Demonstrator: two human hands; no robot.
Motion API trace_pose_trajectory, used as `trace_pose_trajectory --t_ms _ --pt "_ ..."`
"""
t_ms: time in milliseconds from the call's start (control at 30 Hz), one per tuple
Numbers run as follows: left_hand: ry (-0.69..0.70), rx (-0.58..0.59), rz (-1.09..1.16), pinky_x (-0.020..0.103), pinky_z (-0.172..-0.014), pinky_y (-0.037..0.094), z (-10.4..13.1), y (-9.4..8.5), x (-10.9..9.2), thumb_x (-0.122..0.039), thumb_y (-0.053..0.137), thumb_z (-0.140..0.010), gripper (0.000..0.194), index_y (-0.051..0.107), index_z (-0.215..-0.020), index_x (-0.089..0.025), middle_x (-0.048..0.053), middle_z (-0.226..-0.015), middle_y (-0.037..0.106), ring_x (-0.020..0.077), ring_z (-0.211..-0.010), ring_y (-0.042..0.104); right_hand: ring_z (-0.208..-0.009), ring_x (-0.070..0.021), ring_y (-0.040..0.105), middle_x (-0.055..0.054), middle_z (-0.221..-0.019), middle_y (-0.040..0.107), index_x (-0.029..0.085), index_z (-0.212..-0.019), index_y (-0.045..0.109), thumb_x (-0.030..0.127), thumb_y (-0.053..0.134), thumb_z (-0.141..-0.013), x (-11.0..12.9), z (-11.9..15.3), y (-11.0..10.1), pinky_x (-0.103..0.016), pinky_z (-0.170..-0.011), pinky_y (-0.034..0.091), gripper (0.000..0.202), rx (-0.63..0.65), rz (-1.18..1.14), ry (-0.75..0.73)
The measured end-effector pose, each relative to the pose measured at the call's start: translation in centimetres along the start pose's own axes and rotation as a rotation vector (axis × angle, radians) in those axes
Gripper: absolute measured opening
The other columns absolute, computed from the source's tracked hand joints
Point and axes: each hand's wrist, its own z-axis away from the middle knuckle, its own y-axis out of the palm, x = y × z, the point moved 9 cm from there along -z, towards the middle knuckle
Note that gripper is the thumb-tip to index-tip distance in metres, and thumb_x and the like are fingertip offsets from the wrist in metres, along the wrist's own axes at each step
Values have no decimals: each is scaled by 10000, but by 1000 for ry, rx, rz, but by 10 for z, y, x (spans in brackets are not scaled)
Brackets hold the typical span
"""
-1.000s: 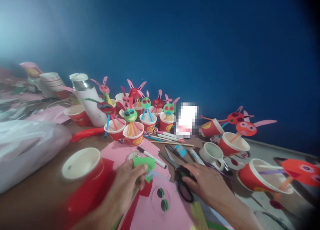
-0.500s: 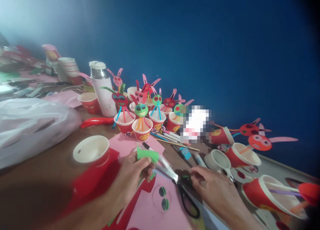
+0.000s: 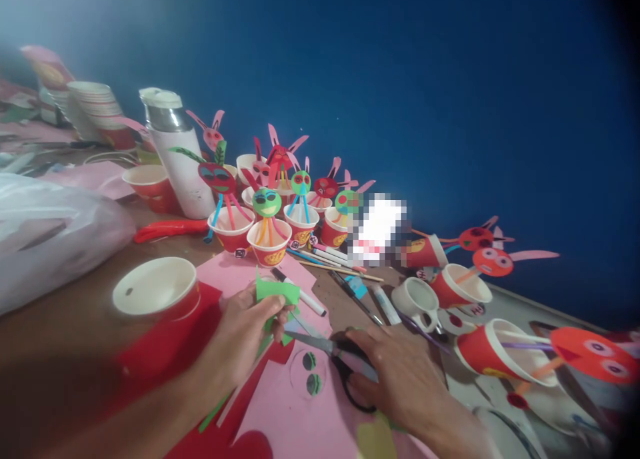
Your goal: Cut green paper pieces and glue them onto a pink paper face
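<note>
My left hand [image 3: 247, 336] pinches a small piece of green paper [image 3: 279, 291] between thumb and fingers. Black-handled scissors [image 3: 316, 342] lie within my right hand [image 3: 400, 362], whose fingers are around the handles; the blades point left toward my left hand, just below the green paper. Beneath them is pink paper [image 3: 273, 399] with a pencilled circle holding two dark eye shapes [image 3: 310, 372] edged in green. Red paper [image 3: 165, 352] extends under my left forearm. A capped marker [image 3: 305, 296] rests on the pink sheet behind the green piece.
Several red paper cups [image 3: 270, 241] with paper-faced straw figures stand behind my hands. At left are a tilted open cup [image 3: 157, 289], a plastic bag [image 3: 60, 239] and a white flask [image 3: 177, 159]. A white mug [image 3: 415, 299] and more cups [image 3: 505, 352] are at right.
My right hand has moved left onto the scissors and taken hold of their handles. My left hand still holds the green paper. The view has shifted, moving the tabletop left and up.
</note>
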Motion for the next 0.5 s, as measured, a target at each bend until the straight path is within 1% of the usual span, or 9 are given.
trace_pose_trajectory --t_ms 100,200,300,333,400,433,500 --pt "-18 -17 -13 190 -445 351 1 -1 2 -196 569 -706 76 564 -662 -134 -15 -560 541 74 -473 453 -841 -269 596 -22 -895 652 336 -1053 588 272 627 -659 3 -1 -1 -349 -694 395 401 -17 -5 9" --pt "-18 -23 20 187 -431 349 2 1 0 -184 575 -693 71 559 -643 -137 -21 -543 534 72 -455 442 -823 -274 603 -25 -872 670 321 -1004 615 256 618 -660 1 -1 -4 -351 -688 399 350 -15 -34 16" --pt "-18 -37 98 184 -418 353 3 1 -1 -186 596 -680 100 536 -612 -145 -23 -535 537 75 -456 447 -759 -259 604 -18 -795 677 300 -916 639 253 597 -674 -7 0 -12 -349 -664 408 249 29 -161 24" --pt "-29 -53 130 179 -420 357 3 0 -1 -186 607 -673 96 538 -621 -146 -18 -550 552 76 -468 456 -736 -243 605 -15 -767 672 291 -917 634 254 581 -691 -10 0 -14 -339 -655 417 235 55 -262 33" --pt "-52 -84 191 170 -436 372 4 -3 0 -183 626 -663 87 550 -646 -144 -7 -584 580 76 -495 476 -730 -216 609 -22 -763 660 260 -961 608 279 553 -732 -15 -1 -15 -318 -660 443 236 111 -561 67" --pt "-62 -98 215 169 -448 382 5 -5 0 -179 631 -660 83 557 -656 -143 -3 -595 589 76 -507 484 -730 -207 610 -31 -769 652 241 -994 588 315 544 -752 -15 -2 -13 -315 -665 454 257 136 -736 81" --pt "-73 -112 258 169 -461 393 5 -6 -1 -173 637 -659 80 563 -656 -141 1 -600 596 76 -519 493 -705 -203 604 -47 -761 631 208 -1068 540 434 543 -762 -8 -4 -8 -325 -652 466 380 161 -1038 69"
